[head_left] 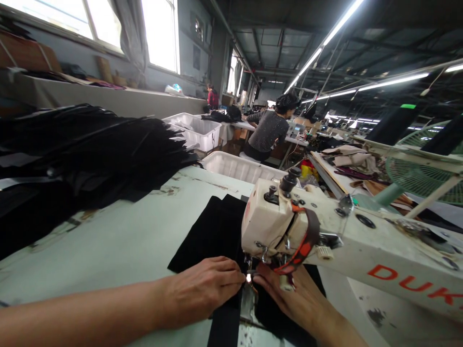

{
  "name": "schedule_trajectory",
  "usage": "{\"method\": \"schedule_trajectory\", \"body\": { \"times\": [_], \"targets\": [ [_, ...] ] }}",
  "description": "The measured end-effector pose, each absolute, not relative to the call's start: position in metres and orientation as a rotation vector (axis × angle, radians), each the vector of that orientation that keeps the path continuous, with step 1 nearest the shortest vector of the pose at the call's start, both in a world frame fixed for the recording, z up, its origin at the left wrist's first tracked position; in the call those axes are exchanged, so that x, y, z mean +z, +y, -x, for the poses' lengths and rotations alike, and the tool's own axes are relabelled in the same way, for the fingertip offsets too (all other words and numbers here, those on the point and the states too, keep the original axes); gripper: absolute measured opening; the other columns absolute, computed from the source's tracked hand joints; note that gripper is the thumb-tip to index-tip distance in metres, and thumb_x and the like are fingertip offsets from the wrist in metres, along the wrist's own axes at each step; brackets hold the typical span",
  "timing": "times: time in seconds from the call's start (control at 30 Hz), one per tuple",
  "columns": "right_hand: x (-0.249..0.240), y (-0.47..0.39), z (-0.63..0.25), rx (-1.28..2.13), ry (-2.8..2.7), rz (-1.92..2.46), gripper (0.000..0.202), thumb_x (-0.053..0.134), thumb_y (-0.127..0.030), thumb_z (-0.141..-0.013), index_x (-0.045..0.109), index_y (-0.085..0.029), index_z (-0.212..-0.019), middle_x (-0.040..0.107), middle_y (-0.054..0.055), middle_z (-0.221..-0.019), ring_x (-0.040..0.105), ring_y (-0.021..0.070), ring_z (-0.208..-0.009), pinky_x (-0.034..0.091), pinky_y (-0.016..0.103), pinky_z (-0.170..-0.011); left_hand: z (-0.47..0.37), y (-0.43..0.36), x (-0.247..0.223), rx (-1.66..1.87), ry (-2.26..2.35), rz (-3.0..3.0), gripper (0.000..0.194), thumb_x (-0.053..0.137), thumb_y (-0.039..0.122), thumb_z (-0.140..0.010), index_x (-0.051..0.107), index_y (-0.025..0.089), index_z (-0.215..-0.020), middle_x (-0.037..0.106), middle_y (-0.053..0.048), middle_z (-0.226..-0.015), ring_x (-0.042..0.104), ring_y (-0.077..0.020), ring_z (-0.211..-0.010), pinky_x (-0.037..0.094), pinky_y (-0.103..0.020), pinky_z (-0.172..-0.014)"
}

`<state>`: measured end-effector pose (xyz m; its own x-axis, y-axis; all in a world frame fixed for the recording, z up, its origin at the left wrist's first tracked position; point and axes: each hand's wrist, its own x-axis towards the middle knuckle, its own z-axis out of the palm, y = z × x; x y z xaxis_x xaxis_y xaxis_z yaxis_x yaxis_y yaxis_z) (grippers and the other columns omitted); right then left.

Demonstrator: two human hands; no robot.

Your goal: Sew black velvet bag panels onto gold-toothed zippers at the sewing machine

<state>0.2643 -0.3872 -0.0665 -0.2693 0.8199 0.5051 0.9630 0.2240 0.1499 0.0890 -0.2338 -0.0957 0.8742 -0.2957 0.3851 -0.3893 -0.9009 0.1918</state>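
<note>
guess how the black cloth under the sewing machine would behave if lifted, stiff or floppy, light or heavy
The black cloth would probably be floppy, since it lies thin and flat on the table. Its slim edges suggest it may be light for its size. Lying flat, it seems unlikely to roll.

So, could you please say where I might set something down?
Bare tabletop lies between the black fabric pile, the black fabric panel and the left forearm. It is crowded under the sewing machine head, where left hand and right hand nearly meet.

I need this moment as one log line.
left hand: on black fabric | right hand: on fabric, partly hidden | sewing machine: over fabric
</note>
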Motion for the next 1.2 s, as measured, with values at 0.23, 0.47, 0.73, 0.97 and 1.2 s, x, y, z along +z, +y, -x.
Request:
{"method": "schedule_trajectory", "body": {
  "times": [0.23, 0.47, 0.73, 0.97, 1.2],
  "targets": [
    [-0.079, -0.394, -0.267, -0.567, -2.056, 1.701, 0.037, 0.033, -0.024, -0.104, 0.069, -0.021, -0.098, 0.075, 0.003, -0.086, 0.070, 0.0178, -0.077, 0.052, 0.029, -0.074, -0.090, -0.235, -0.095, 0.530, -0.523, -2.788, 0.030, 0.035, 0.008, -0.101, 0.060, 0.008, -0.116, 0.069, -0.013, -0.108, 0.063, -0.0243, -0.101, 0.053, -0.037, -0.094],
    [-0.073, -0.397, -0.270, -0.589, -2.097, 1.600, 0.038, 0.029, -0.023, -0.105, 0.066, -0.019, -0.098, 0.075, 0.003, -0.086, 0.071, 0.0193, -0.077, 0.053, 0.031, -0.071, -0.089, -0.236, -0.092, 0.538, -0.534, -2.792, 0.026, 0.040, 0.007, -0.100, 0.059, 0.009, -0.117, 0.070, -0.013, -0.105, 0.064, -0.0232, -0.100, 0.055, -0.033, -0.091],
    [-0.089, -0.399, -0.288, -0.516, -2.189, 1.589, 0.027, 0.042, -0.028, -0.102, 0.068, -0.020, -0.103, 0.074, 0.005, -0.097, 0.072, 0.0203, -0.086, 0.058, 0.031, -0.072, -0.089, -0.235, -0.098, 0.568, -0.532, -2.770, 0.026, 0.040, 0.007, -0.099, 0.060, 0.011, -0.117, 0.070, -0.013, -0.106, 0.064, -0.0229, -0.102, 0.055, -0.033, -0.093],
    [-0.071, -0.397, -0.275, -0.609, -2.163, 1.570, 0.039, 0.028, -0.022, -0.104, 0.067, -0.021, -0.101, 0.075, 0.003, -0.089, 0.071, 0.0187, -0.079, 0.057, 0.029, -0.070, -0.090, -0.236, -0.096, 0.579, -0.514, -2.774, 0.025, 0.042, 0.007, -0.100, 0.060, 0.012, -0.116, 0.070, -0.013, -0.105, 0.065, -0.0221, -0.100, 0.057, -0.031, -0.090],
    [-0.073, -0.391, -0.276, -0.605, -2.219, 1.530, 0.028, 0.037, -0.022, -0.103, 0.064, -0.017, -0.106, 0.074, 0.005, -0.092, 0.071, 0.0195, -0.080, 0.057, 0.030, -0.071, -0.089, -0.237, -0.095, 0.579, -0.513, -2.799, 0.025, 0.038, 0.009, -0.102, 0.061, 0.010, -0.113, 0.070, -0.012, -0.103, 0.065, -0.0221, -0.098, 0.057, -0.031, -0.087]
  ]
}}
